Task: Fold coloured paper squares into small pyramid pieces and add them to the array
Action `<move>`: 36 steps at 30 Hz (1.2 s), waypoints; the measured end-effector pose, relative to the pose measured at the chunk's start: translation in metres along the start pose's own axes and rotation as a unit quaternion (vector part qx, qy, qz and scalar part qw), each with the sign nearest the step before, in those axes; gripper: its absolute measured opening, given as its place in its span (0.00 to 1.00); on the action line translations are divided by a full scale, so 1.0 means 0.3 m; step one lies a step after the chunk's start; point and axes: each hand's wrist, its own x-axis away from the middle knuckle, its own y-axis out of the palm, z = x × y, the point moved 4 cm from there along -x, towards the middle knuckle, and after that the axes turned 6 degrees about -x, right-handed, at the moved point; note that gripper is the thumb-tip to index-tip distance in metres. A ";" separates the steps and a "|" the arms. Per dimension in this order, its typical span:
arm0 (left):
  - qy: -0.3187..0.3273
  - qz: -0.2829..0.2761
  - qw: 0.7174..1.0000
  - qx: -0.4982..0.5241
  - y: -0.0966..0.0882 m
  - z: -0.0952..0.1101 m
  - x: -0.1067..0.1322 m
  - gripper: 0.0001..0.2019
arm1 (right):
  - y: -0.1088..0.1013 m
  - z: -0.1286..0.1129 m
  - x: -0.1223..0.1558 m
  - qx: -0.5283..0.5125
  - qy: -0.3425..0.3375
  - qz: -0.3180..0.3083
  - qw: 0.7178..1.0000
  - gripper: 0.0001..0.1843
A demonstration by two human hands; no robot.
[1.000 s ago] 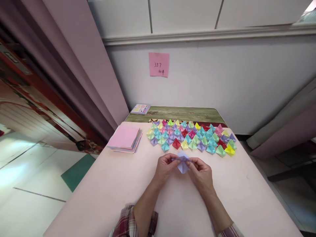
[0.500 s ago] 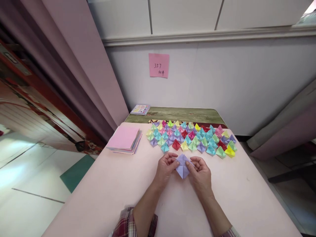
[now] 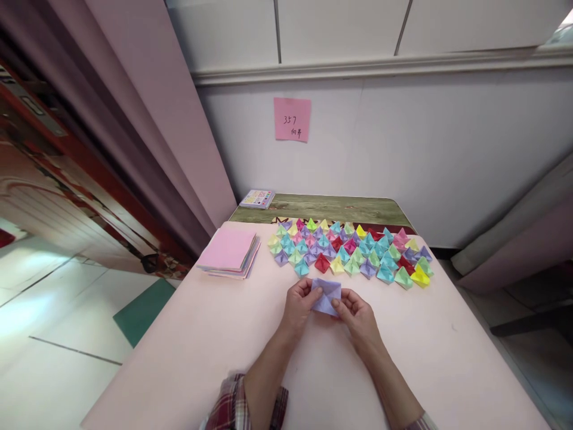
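A small folded square of lavender origami paper (image 3: 328, 297) is held up between both hands over the table. My left hand (image 3: 299, 303) pinches its left edge, thumb on the front face. On the other side, my right hand (image 3: 357, 313) grips the lower right corner, its thumb also on the front. Creases cross the paper's face; its back and the fingertips behind it are hidden. Just beyond the hands lie rows of folded paper pieces (image 3: 322, 263) in many colours.
A stack of coloured paper squares (image 3: 227, 249) with pink on top lies on the left of the pale pink tabletop (image 3: 331, 382). A printed packet (image 3: 257, 199) rests at the far left corner. The wall behind carries a pink handwritten note (image 3: 292, 119).
The lavender paper has turned from a diamond with one corner pointing down to a roughly upright square. The fingers have shifted their hold, and the camera view has moved slightly.
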 end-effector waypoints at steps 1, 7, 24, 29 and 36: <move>0.006 -0.002 1.000 -0.006 0.002 0.000 0.001 0.12 | 0.007 0.002 0.002 -0.003 0.004 -0.012 1.000 0.23; -0.023 -0.055 0.998 -0.030 0.022 -0.005 0.011 0.13 | -0.017 0.023 0.002 -0.033 -0.019 0.037 0.999 0.17; -0.079 -0.094 0.990 -0.071 0.013 -0.020 0.010 0.17 | -0.064 0.019 -0.010 0.066 -0.029 0.084 0.994 0.19; -0.064 -0.022 0.998 -0.014 -0.004 -0.010 0.000 0.17 | -0.018 -0.013 -0.001 0.035 -0.009 -0.011 0.999 0.21; -0.076 -0.023 0.993 0.083 0.006 -0.007 0.009 0.15 | -0.019 -0.002 -0.002 0.012 -0.012 -0.012 1.000 0.17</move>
